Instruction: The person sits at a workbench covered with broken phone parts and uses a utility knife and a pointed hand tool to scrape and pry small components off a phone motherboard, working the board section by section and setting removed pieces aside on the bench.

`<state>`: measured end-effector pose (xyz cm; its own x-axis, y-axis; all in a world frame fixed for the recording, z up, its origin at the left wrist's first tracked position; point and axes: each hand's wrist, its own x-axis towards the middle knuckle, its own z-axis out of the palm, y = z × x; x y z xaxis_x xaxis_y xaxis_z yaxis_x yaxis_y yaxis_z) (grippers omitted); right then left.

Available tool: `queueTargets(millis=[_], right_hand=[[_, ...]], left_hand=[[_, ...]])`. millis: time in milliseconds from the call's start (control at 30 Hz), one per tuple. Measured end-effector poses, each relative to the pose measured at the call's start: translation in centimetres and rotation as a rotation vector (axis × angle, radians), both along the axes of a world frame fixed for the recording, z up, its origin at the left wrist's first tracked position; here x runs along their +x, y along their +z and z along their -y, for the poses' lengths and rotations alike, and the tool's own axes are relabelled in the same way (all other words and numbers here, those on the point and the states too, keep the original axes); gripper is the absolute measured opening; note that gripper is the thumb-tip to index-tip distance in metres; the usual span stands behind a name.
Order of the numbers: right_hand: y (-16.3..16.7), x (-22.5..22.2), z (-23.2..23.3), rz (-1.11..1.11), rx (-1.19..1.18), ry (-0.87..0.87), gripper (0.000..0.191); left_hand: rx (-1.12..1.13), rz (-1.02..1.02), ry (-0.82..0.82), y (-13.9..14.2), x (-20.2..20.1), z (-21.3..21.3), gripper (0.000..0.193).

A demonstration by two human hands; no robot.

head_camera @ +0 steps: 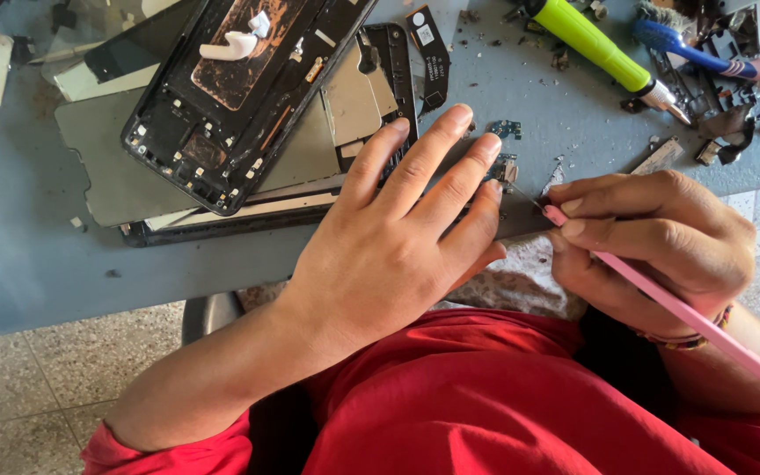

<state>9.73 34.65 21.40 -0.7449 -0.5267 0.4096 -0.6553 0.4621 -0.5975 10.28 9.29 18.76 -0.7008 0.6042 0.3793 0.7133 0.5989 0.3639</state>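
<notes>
My left hand (406,237) lies flat on the grey counter (37,255), fingers straight and close together, pressing down near its edge on something I cannot make out beneath them. Just past my fingertips sits a small circuit board (503,167), with a second tiny board (505,129) a little farther out. My right hand (661,246) is curled around a pink screwdriver (661,299), pinching it near the tip between thumb and fingers; its thin metal point aims at the spot beside my left fingertips, close to the small circuit board. Beyond my left hand, an opened black phone frame (222,97) rests on a stack of grey metal plates (116,167). Beyond my right hand lie a yellow-green handled tool (587,40) and a blue-handled brush (697,53), among scattered dark scraps. My red shirt (503,405) fills the near side.
</notes>
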Motion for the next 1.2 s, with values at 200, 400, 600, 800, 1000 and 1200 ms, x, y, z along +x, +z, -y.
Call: queueTargets(millis=[200,400,600,800,1000,1200], right_hand=[[-0.2,-0.1,-0.8,0.009,-0.068,0.008,0.026],[-0.6,0.3,-2.2,-0.048,-0.102,-0.02,0.026],[-0.3,-0.1,-2.9,-0.072,-0.068,0.013,0.028],[-0.6,-0.4,-2.3,-0.132,0.02,-0.087,0.027],[0.0,0.2,-2.4,-0.022,0.073,-0.184,0.026],[-0.1,-0.2,-2.5,-0.034,0.093,-0.196,0.026]], left_hand=[[-0.027,-0.036,0.01,0.4,-0.1,-0.1,0.037],[-0.033,-0.017,0.006,0.6,0.1,-0.2,0.043],[-0.035,-0.024,0.001,0.5,-0.4,-0.6,0.042],[-0.01,-0.006,-0.001,0.5,-0.4,-0.8,0.043],[-0.027,-0.026,0.0,0.5,-0.5,-1.1,0.041],[-0.028,-0.044,0.013,0.4,-0.8,-1.8,0.035]])
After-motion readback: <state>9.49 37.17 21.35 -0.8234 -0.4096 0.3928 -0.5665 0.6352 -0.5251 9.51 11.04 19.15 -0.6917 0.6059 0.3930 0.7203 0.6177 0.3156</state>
